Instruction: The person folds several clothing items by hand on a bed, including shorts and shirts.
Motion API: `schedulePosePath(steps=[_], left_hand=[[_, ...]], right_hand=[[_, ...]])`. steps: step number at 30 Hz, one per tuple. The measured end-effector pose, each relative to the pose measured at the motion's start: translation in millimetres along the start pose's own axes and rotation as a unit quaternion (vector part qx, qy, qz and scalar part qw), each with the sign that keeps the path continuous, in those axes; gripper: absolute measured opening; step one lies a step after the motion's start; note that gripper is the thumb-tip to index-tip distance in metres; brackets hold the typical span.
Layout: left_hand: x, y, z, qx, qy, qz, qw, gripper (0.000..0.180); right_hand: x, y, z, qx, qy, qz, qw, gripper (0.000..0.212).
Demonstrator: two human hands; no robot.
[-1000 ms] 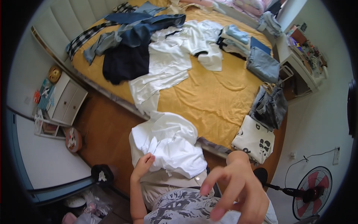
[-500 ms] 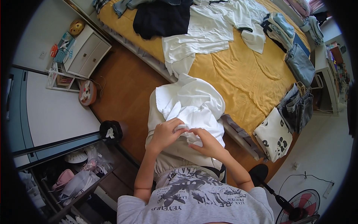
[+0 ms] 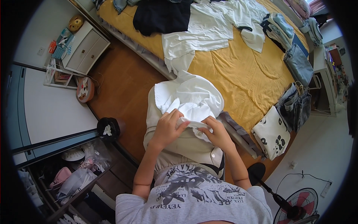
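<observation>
Gripped one edge of a white garment [image 3: 195,93] between thumb and fingers of both left hand [image 3: 166,129] and right hand [image 3: 217,134], and held it, crumpled and apparently not yet folded, over beige trousers [image 3: 190,152] just beside the near edge of the yellow-covered bed [image 3: 238,82]. Could judge already folded a cream printed item [image 3: 271,133], dark jeans [image 3: 297,106], light-blue jeans [image 3: 299,65] and a clothes stack [image 3: 280,30] along the bed's right side. Found loose, seemingly left unfolded, a black garment [image 3: 162,16] and white clothes [image 3: 201,33] spread toward the bed's far left.
</observation>
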State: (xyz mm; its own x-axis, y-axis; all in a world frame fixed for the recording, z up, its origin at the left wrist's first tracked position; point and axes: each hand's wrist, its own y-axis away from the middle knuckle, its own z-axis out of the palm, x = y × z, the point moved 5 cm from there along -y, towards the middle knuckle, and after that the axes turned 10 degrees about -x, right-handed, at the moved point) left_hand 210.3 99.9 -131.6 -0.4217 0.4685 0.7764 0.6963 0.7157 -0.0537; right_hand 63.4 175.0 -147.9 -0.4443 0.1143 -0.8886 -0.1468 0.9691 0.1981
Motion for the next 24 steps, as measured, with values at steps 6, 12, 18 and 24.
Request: schedulePosePath(steps=[6,12,18,24], left_hand=[[8,-4,6,-0.028,-0.061,0.024,0.997,0.017],[11,-5,7,-0.046,-0.022,0.033,0.998,0.015],[-1,-1,4,-0.061,0.034,-0.039,0.997,0.021],[-32,0,1,-0.095,0.020,-0.158,0.983,0.029]], right_hand=[[-4,-3,-2,0.064,0.059,-0.027,0.996,0.015],[11,-3,-13,0.141,0.157,0.018,0.977,0.029],[33,4,-25,0.105,0.121,0.062,0.985,0.031],[53,23,-40,-0.016,-0.027,0.099,0.995,0.026]])
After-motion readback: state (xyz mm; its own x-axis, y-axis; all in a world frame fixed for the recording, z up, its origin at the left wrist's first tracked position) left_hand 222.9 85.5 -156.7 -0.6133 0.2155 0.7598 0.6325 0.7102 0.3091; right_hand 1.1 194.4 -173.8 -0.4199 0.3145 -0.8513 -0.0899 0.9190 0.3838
